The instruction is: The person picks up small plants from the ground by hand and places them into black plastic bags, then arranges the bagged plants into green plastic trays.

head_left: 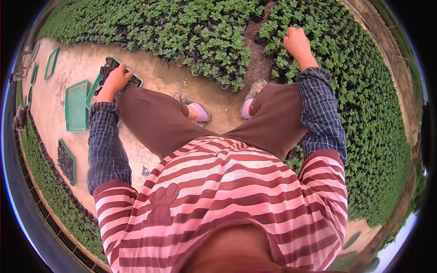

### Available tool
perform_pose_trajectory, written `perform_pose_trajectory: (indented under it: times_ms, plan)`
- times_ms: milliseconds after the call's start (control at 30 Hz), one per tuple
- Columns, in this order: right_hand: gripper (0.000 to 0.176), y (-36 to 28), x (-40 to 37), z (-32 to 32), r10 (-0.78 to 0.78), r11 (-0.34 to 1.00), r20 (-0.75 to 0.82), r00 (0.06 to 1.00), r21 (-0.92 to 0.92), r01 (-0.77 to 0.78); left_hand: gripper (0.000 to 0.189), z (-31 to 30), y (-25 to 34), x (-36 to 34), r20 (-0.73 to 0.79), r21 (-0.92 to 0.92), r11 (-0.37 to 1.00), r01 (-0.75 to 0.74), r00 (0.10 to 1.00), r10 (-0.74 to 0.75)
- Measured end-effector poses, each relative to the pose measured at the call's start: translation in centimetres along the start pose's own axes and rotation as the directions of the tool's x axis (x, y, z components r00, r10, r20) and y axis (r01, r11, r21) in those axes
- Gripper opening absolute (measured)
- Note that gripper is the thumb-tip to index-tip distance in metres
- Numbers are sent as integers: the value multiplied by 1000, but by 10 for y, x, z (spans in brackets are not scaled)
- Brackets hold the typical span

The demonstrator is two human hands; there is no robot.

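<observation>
My left hand [117, 81] is over a green tray [95, 87] that holds small dark bags of soil [109, 68]. Its fingertips reach down toward the bags, with a gap showing between the thumb and a finger. I cannot see any bag lifted in it. On the other side, my right hand [297, 42] hangs above a dense bed of leafy seedlings [314, 22], fingers curled in. Whatever those fingers hold, if anything, is hidden. Black bags show under the seedlings along the bed's edge.
A green crate [77, 107] lies left of the tray. Another tray with dark bags [67, 161] and a green crate [51, 63] rest on bare ground farther left. A narrow soil strip [258, 50] splits the seedlings ahead. My shoes [252, 91] stand close to the plants.
</observation>
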State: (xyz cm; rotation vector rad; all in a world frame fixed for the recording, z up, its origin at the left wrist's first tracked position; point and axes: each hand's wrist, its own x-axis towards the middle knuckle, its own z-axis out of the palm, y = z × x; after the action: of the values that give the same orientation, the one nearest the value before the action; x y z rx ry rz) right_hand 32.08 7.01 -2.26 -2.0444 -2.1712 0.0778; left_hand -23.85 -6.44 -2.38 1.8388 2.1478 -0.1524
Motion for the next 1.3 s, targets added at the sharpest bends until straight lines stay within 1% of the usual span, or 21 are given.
perform_pose_trajectory:
  times_ms: [67,100,133,200,267,333,400,500,600,667,733,800,933,967,1000,1100,1133,1200,1233,1267,1300]
  plan:
    - [29,3,2,3,-9,1000,-9,1000,-9,9,55,44,-36,3,3,-176,979,102,995,-103]
    - [29,4,3,6,-19,1000,-15,1000,-15,18,59,40,-39,0,238,-513,800,312,947,-217]
    - [29,7,5,8,-25,999,-22,999,-23,25,59,39,-39,-2,247,-516,796,315,945,-214]
    - [29,9,6,10,-38,999,-21,999,-36,37,58,41,-38,-10,104,-465,861,204,979,-176]
    - [29,8,7,11,-59,998,-27,998,-36,58,57,41,-38,-12,126,-464,860,213,977,-174]
    - [28,6,6,8,-19,1000,-5,1000,-18,19,55,32,-33,-16,160,-442,871,216,974,-160]
    - [29,7,5,7,-18,1000,-2,1000,-14,18,55,32,-30,-19,140,-454,859,236,971,-193]
    - [29,7,1,4,-42,999,-20,999,-33,41,57,33,-34,-14,192,-391,891,233,967,-168]
    - [26,10,7,3,-40,999,-25,999,-22,40,60,33,-35,-15,243,-449,837,312,944,-222]
    - [25,10,6,1,-63,998,-33,998,-10,62,62,33,-32,-17,277,-492,815,307,942,-188]
    - [23,10,5,2,-33,999,-45,998,-8,33,61,27,-26,-24,279,-514,774,369,926,-255]
    - [22,11,5,3,-47,999,-53,997,-22,46,61,31,-32,-18,287,-447,838,313,938,-197]
    - [20,11,6,5,-45,999,-72,996,4,46,60,25,-26,-21,257,-391,870,300,943,-210]
    - [19,11,6,5,-52,998,-75,996,21,54,68,21,-24,-24,260,-364,883,295,943,-208]
    - [18,12,6,5,-73,997,-78,994,29,76,67,32,-31,-19,187,-355,888,294,952,-241]
    - [17,9,-3,-2,-67,998,-84,994,13,68,67,23,-21,-26,282,-446,838,316,938,-203]
    - [17,9,-1,-2,-90,996,-101,991,7,92,66,31,-30,-19,272,-463,827,320,939,-211]
    - [14,7,-3,-2,-86,995,-97,992,45,91,59,42,-35,-15,130,-345,898,272,962,-241]
    - [12,7,-2,0,-95,993,-99,991,59,101,58,50,-43,-7,156,-327,912,248,966,-207]
    - [11,3,-2,-1,-70,994,-100,993,76,78,59,42,-31,-16,129,-307,916,259,965,-229]
    - [11,8,1,2,-133,986,-126,983,79,144,59,42,-30,-16,100,-311,922,230,973,-210]
